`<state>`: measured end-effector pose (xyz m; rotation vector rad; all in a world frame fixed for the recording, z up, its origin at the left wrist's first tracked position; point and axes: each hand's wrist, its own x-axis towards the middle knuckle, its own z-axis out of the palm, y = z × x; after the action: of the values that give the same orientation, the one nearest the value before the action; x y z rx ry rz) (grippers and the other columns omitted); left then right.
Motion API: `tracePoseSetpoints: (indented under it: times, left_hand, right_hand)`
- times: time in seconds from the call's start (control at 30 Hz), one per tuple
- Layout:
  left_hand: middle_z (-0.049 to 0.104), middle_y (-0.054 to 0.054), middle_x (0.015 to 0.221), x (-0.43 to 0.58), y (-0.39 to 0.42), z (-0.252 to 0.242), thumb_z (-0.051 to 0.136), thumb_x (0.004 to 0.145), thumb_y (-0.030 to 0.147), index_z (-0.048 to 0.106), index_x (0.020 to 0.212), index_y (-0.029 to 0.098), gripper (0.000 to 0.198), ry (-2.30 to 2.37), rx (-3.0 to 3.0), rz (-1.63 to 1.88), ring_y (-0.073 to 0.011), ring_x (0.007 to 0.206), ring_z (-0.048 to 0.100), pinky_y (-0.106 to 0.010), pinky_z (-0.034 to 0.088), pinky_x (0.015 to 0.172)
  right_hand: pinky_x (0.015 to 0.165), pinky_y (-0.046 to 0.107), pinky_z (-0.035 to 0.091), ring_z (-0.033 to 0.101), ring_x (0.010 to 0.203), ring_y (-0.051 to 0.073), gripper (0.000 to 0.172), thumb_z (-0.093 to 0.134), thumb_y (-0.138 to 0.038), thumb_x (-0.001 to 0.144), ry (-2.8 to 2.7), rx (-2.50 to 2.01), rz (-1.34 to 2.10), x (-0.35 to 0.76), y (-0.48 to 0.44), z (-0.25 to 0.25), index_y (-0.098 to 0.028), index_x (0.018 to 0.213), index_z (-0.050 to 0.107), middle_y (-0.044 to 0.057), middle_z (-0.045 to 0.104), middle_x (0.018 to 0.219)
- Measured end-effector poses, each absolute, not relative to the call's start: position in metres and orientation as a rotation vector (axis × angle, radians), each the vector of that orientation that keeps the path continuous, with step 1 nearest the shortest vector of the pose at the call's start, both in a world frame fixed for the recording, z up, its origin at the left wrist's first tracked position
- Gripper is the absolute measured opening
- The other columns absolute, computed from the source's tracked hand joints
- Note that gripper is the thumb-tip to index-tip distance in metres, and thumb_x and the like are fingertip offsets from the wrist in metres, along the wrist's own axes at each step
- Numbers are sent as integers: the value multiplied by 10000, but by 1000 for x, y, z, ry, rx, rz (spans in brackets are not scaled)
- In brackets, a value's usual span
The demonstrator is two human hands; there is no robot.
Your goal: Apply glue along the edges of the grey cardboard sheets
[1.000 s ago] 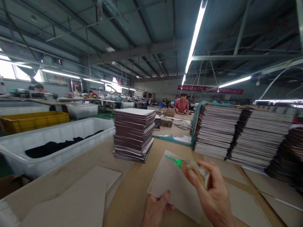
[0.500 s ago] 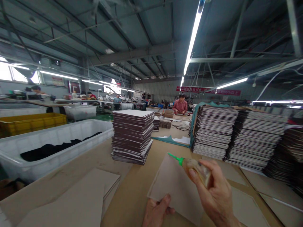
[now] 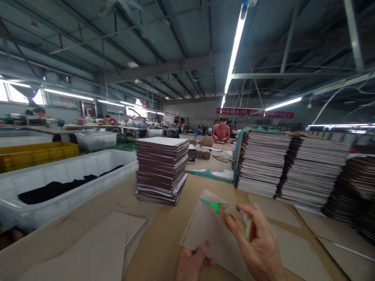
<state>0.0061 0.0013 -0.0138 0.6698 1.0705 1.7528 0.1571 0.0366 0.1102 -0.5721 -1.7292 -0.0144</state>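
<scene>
Cloudy amber bottle [image 3: 236, 217] with slender, tapering green nozzle [image 3: 216, 207]

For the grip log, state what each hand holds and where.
The right hand grips the green-tipped bottle around its body; the left hand holds the board by its near edge, thumb on top.

hands [image 3: 193, 259] [image 3: 260, 240]: 2 | bottle [image 3: 231, 216]: 1 | green nozzle [image 3: 216, 207]: 1 | yellow bin [image 3: 41, 157]: 1 | pink-shirted person [image 3: 222, 132]: 1
</scene>
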Motion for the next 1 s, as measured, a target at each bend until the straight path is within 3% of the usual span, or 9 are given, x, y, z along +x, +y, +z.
tracePoseSetpoints:
  times: [0.27, 0.47, 0.6, 0.77, 1.0]
  left_hand:
    - [707, -85, 919, 2, 1, -17, 814, 601, 492, 678, 986, 141, 538, 1047, 660, 1712, -264, 803, 626, -340, 538, 603]
    - [717, -77, 864, 4, -3, -11, 759, 615, 562, 709, 902, 147, 507, 1207, 760, 1698, -249, 673, 635, -342, 527, 593]
    - [718, -77, 905, 5, -4, -8, 771, 601, 556, 701, 911, 156, 511, 1167, 753, 1731, -261, 734, 641, -339, 527, 577]
    - [710, -51, 765, 2, -3, -12, 776, 621, 534, 701, 855, 166, 443, 1203, 752, 1713, -254, 701, 647, -323, 517, 584]
    - [720, -56, 824, 3, -6, -8, 773, 630, 540, 699, 930, 150, 498, 1213, 794, 1732, -227, 632, 620, -330, 528, 573]
  right_hand:
    - [711, 248, 443, 553, 815, 166, 286, 592, -456, 953, -1619, -665, -4, 169, 42, 111, -202, 1074, 542, 19, 541, 1001]
    - [714, 271, 438, 545, 826, 184, 253, 565, -419, 970, -1699, -655, -78, 172, 37, 112, -183, 1055, 533, 31, 530, 943]
    - [725, 255, 431, 541, 848, 175, 220, 551, -379, 989, -1700, -612, -128, 172, 31, 118, -176, 1068, 520, 37, 527, 955]
    - [733, 255, 433, 539, 861, 173, 191, 540, -334, 992, -1758, -601, -146, 177, 29, 119, -172, 1088, 507, 43, 526, 967]
    - [708, 262, 437, 548, 829, 174, 190, 529, -352, 994, -1759, -660, -182, 190, 27, 115, -177, 1065, 509, 38, 530, 940]
